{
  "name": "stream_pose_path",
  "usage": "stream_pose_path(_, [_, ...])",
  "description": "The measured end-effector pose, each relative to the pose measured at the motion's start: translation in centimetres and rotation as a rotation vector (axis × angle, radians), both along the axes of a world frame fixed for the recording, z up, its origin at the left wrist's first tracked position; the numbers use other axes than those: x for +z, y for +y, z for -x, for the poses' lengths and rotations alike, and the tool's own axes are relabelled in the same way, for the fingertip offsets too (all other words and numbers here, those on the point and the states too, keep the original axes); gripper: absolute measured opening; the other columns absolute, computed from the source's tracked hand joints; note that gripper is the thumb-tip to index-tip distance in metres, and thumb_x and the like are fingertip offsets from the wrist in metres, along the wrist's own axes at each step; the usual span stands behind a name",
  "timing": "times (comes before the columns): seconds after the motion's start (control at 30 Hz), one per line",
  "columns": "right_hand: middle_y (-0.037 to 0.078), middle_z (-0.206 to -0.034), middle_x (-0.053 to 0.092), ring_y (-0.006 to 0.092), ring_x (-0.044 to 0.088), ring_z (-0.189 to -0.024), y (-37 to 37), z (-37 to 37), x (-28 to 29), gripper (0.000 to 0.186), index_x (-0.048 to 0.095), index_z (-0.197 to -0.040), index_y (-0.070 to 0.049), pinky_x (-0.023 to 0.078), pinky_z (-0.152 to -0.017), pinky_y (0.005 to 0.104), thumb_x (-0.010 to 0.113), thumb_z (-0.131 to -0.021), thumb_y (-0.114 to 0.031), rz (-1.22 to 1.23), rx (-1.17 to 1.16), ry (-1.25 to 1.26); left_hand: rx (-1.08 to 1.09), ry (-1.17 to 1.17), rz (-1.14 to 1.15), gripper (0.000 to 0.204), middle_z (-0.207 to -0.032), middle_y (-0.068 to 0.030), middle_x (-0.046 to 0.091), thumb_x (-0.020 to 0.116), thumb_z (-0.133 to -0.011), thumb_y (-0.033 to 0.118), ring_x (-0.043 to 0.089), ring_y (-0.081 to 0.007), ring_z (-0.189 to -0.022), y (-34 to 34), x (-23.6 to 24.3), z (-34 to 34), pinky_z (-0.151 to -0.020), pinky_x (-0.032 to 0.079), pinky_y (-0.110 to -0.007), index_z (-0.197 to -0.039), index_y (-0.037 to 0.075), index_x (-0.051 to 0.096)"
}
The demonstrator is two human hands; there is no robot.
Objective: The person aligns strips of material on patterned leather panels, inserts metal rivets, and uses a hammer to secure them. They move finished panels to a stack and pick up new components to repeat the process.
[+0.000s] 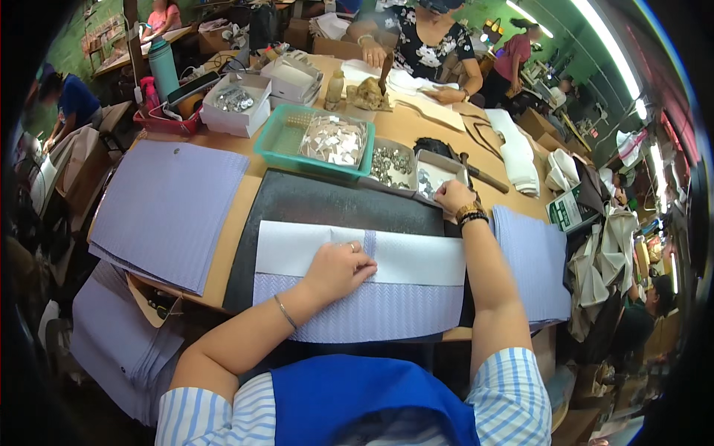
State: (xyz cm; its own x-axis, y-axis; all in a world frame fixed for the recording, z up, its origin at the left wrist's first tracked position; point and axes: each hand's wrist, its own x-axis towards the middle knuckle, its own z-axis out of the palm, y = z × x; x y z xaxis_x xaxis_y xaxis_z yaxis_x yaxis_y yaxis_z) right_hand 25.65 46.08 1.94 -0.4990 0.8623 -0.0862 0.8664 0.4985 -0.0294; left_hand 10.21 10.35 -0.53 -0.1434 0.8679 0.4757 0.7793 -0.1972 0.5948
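Note:
A lilac textured sheet (387,308) lies in front of me with its far part folded over, so the white backing (297,249) shows. My left hand (338,269) rests on that white part, its fingers closed and pressed together at the material near a short lilac strip (370,244). Out to the right, my right hand (454,198) reaches the near edge of a small white box (440,165) with small metal pieces. Its fingers are bent together; what they hold, if anything, is hidden. Beside that box another holds several metal fittings (391,165).
A black mat (320,201) lies under the sheet. Lilac stacks stand left (167,212) and right (532,256). Beyond are a green basket (271,141) with small white pieces, a hammer (483,175) and a white box (238,115) of metal discs. A co-worker (424,44) sits opposite.

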Motion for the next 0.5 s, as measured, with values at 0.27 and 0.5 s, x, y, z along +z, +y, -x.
stream_pose_path(0.27, [0.005,-0.107,0.080,0.0259,0.075,-0.104,0.8,0.0,-0.3,0.019,0.081,-0.098,-0.023,0.057,-0.091,0.0451,0.078,-0.084,-0.034,0.071,0.016,0.061,-0.034,-0.097,0.067,0.011,-0.084,-0.0083,0.071,0.079,-0.088,0.021,0.071,-0.0269,-0.075,0.1,-0.1,0.6,-0.068,0.055,-0.039,-0.091,0.011,0.080])
stream_pose_path(0.5, [0.005,-0.103,0.080,0.0266,0.076,-0.100,2.2,-2.2,-0.5,0.029,0.082,-0.105,-0.019,0.057,-0.092,0.0426,0.077,-0.085,-0.040,0.087,-0.020,0.347,-0.052,-0.136,0.095,0.011,-0.084,-0.0077,0.073,0.079,-0.087,0.022,0.071,-0.0265,-0.075,0.8,-0.2,0.1,-0.067,0.054,-0.038,-0.093,0.012,0.081])
